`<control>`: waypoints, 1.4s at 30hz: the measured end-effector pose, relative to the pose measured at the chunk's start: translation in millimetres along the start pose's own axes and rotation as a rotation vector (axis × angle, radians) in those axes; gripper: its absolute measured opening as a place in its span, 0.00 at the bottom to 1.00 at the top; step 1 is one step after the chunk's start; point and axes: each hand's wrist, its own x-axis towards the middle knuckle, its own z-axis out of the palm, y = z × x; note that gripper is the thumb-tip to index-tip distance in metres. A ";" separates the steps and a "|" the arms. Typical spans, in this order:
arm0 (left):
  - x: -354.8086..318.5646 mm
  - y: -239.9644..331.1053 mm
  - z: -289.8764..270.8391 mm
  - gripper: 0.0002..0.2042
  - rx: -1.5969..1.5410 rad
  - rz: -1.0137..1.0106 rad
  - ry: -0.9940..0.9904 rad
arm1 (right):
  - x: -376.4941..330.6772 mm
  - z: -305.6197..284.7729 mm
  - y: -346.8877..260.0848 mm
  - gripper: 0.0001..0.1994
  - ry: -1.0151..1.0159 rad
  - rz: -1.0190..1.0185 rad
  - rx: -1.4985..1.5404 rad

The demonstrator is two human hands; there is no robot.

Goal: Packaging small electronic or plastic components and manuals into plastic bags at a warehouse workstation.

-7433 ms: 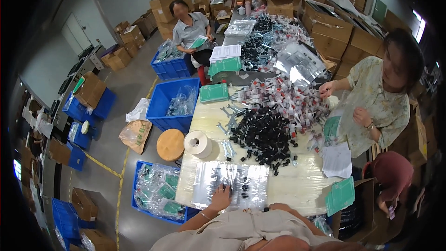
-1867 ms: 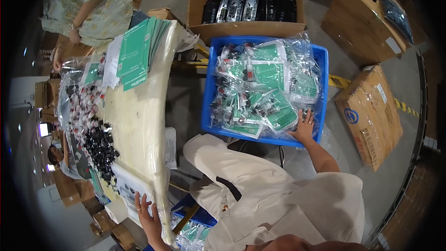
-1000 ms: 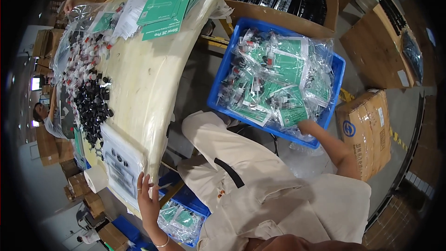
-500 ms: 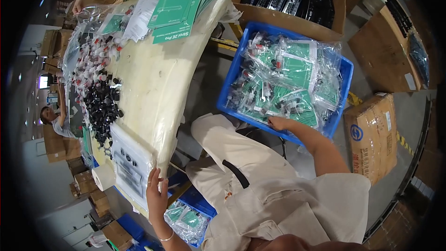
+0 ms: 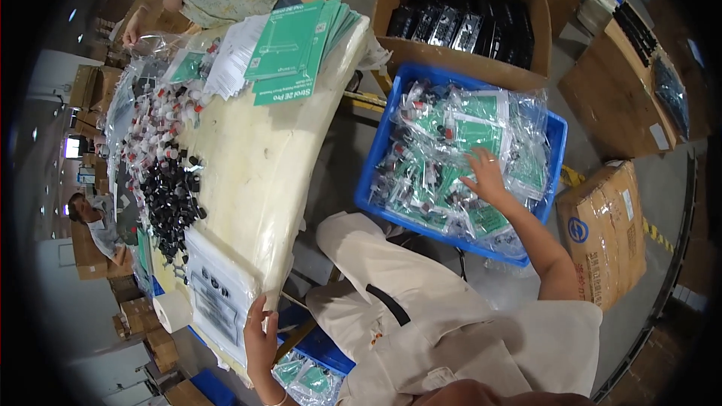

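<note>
My right hand [image 5: 483, 174] lies over the bagged green booklets [image 5: 477, 135] in a blue plastic bin [image 5: 366, 169], its fingers spread and touching the clear bags. Small parts with red and dark pieces show inside those bags. At the table's near end, my left hand [image 5: 261, 334] is beside a stack of flat clear plastic bags [image 5: 219, 297], fingers loosely apart at its edge. Nothing is seen in that hand. Further up the pale table [image 5: 259, 158] lie a heap of black caps [image 5: 171, 199] and a heap of white and red small parts [image 5: 162, 116].
Fanned green booklets [image 5: 289, 49] and white leaflets [image 5: 235, 56] lie at the table's far end, near a co-worker's hand [image 5: 135, 26]. An open carton [image 5: 504, 64] of black packed items stands behind the bin. A taped carton [image 5: 602, 233] stands right; a white roll [image 5: 171, 310] is at left.
My right hand has moved from the bin's near rim to the middle of the bags, and its curled fingers have spread. My left hand stays by the stack. The view has shifted slightly.
</note>
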 end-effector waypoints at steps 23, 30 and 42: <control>40.9 -3.9 -0.2 0.19 0.222 0.145 0.507 | 97.9 81.5 36.3 0.34 -0.077 0.206 -0.014; 63.4 -34.5 24.0 0.26 0.389 0.084 0.502 | 64.4 81.8 39.4 0.27 -0.133 0.158 -0.050; 79.2 -38.6 16.3 0.24 0.336 0.074 0.562 | 80.4 90.3 28.5 0.33 -0.387 0.345 -0.315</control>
